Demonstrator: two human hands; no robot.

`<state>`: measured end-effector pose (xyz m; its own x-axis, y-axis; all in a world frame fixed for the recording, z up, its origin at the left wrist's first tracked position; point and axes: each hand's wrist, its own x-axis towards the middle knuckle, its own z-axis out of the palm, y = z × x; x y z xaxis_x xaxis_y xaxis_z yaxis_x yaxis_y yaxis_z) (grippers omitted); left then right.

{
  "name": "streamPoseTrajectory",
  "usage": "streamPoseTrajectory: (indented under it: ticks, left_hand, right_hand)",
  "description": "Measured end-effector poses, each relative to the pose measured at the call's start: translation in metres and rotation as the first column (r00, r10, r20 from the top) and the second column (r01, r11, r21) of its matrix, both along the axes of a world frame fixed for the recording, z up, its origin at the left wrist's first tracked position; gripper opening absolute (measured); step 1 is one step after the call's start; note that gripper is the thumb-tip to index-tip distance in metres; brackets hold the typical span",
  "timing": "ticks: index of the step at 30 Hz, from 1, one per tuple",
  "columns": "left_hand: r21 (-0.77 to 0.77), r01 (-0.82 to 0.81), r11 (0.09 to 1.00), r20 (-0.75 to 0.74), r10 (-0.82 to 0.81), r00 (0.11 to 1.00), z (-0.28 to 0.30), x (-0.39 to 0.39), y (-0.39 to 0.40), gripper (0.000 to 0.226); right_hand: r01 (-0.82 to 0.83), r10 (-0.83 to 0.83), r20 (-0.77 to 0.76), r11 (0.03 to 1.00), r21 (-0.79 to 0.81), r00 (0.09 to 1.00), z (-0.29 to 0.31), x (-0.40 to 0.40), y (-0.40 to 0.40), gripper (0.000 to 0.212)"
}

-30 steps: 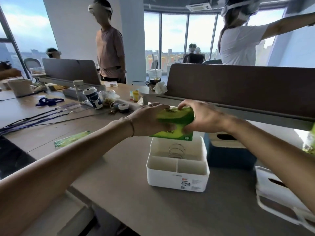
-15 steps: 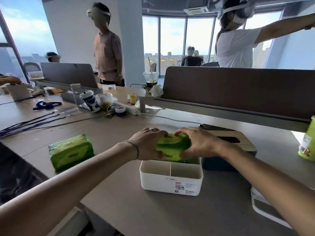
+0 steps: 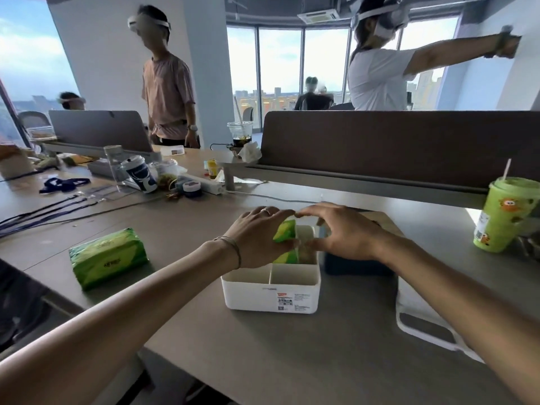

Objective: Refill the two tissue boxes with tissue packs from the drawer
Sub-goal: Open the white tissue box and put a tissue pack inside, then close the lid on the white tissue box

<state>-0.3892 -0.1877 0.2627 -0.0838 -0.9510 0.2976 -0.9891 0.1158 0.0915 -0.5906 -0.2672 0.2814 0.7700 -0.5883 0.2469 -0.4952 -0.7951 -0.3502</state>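
A white tissue box [image 3: 271, 293] with its lid off stands on the desk in front of me. A green tissue pack [image 3: 285, 232] sits tilted in its rear compartment, partly sunk in. My left hand [image 3: 257, 235] grips the pack's left end. My right hand [image 3: 344, 233] hovers over the box's right side with fingers spread, thumb near the pack. A second green tissue pack [image 3: 108, 258] lies on the desk to the left. A dark blue tissue box [image 3: 353, 264] stands just behind my right hand, mostly hidden. The white lid [image 3: 423, 325] lies at the right.
A green cup with a straw [image 3: 505, 214] stands at the far right. A brown desk divider [image 3: 394, 147] runs behind the boxes. Cups, a tape roll, lanyards and cables clutter the left back of the desk. Other people stand beyond the divider.
The pack has gone from above the white box down into it. My right hand has let go of the pack and spread its fingers.
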Motion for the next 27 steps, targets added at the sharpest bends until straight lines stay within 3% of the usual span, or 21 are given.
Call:
streamPoseTrajectory:
  ticks: [4,9,19,24,27]
  left_hand:
    - [-0.044,0.089,0.995,-0.029,-0.09,0.996,0.006,-0.045,-0.01,0.067]
    - [-0.1,0.283,0.954,-0.113,-0.294,0.949,0.005,-0.117,-0.025,0.054]
    - [0.235,0.399,0.886,-0.199,-0.358,0.912,-0.049,-0.213,-0.075,0.048]
    - [0.327,0.402,0.855,-0.049,-0.41,0.911,-0.072,-0.231,-0.081,0.059]
    - [0.327,0.403,0.854,0.008,-0.43,0.903,-0.079,-0.235,-0.084,0.055]
  right_hand:
    - [0.081,-0.078,0.062,0.996,-0.045,0.995,0.013,-0.054,0.006,0.047]
    - [0.263,-0.263,0.006,0.963,-0.054,0.965,0.01,-0.134,0.004,0.04]
    - [0.444,-0.436,-0.109,0.894,0.061,0.893,-0.046,-0.237,0.0,0.034]
    - [0.463,-0.456,-0.086,0.88,0.107,0.886,-0.061,-0.254,-0.002,0.03]
    - [0.463,-0.457,-0.074,0.879,0.113,0.886,-0.065,-0.26,-0.001,0.03]
